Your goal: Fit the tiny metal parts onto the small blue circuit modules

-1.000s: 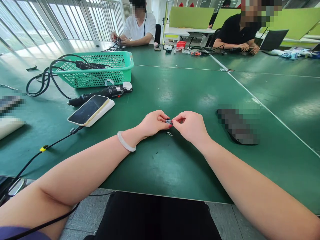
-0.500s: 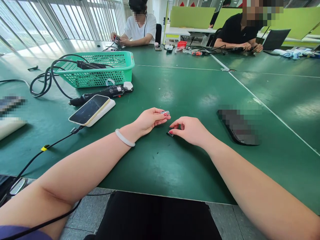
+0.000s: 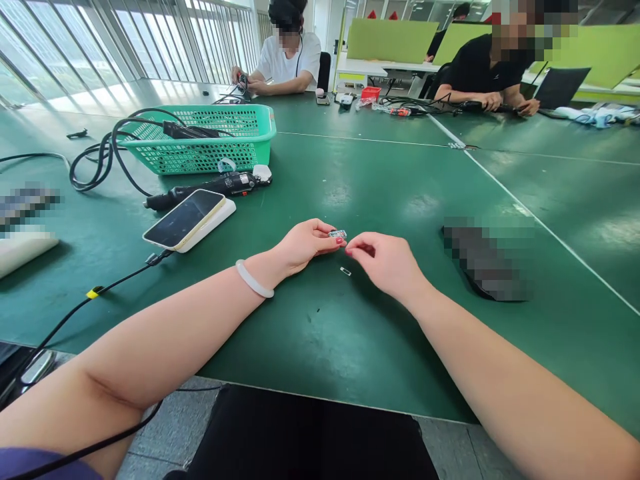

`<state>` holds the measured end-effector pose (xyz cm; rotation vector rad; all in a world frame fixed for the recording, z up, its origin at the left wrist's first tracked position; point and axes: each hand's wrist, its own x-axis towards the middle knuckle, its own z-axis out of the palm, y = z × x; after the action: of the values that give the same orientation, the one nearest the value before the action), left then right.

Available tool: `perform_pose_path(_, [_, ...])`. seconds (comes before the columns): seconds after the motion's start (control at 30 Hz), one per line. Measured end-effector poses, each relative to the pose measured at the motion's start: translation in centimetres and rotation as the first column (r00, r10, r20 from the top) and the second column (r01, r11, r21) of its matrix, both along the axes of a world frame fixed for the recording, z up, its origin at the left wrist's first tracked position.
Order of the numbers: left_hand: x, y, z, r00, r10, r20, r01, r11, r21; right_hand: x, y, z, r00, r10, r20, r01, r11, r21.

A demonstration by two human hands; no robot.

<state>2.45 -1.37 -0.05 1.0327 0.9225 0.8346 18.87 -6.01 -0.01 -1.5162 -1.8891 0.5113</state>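
My left hand (image 3: 309,245) pinches a small silvery, partly see-through rectangular piece (image 3: 337,234) between thumb and fingers. Too little detail shows to tell its kind. Close beside it, my right hand (image 3: 387,263) has thumb and index fingertip pressed together. Whatever those fingertips hold is too small or hidden to make out. On the green table (image 3: 310,347) just below the two hands lies a tiny white, frame-like rectangle (image 3: 345,271).
To the left, a phone (image 3: 185,219) rests on a white block, by a black handheld tool (image 3: 210,188) and a green basket (image 3: 200,153) with cables. A dark, blurred object (image 3: 483,263) lies right. Two people (image 3: 287,60) work across the table.
My right hand has risen from the small pieces on the table to my left hand's fingertips. The dark bit beside the white rectangle no longer shows there. The view has shifted slightly.
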Motion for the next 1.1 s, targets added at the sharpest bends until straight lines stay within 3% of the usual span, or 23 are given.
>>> perform_pose_path(0.1, [0.0, -0.1, -0.2, 1.0, -0.025, -0.003, 0.025, 0.999, 0.029, 0.3, 0.1, 0.1, 0.973, -0.132, -0.191, 0.139, 0.99, 0.023])
perform_pose_path(0.2, [0.0, -0.2, -0.3, 0.999, -0.038, -0.029, 0.04, 0.997, 0.071, 0.1, 0.3, -0.1, 0.96, -0.128, -0.249, 0.142, 0.989, 0.037])
perform_pose_path(0.77, [0.1, 0.0, -0.6, 0.997, -0.061, -0.048, 0.067, 0.988, 0.14, -0.5, 0.7, -0.9, 0.974, -0.102, -0.204, 0.132, 0.982, 0.136])
perform_pose_path(1.1, [-0.3, 0.5, -0.6, 0.985, -0.159, 0.064, 0.156, 0.987, 0.046, 0.0, 0.6, -0.9, 0.967, -0.029, -0.255, 0.094, 0.964, 0.248])
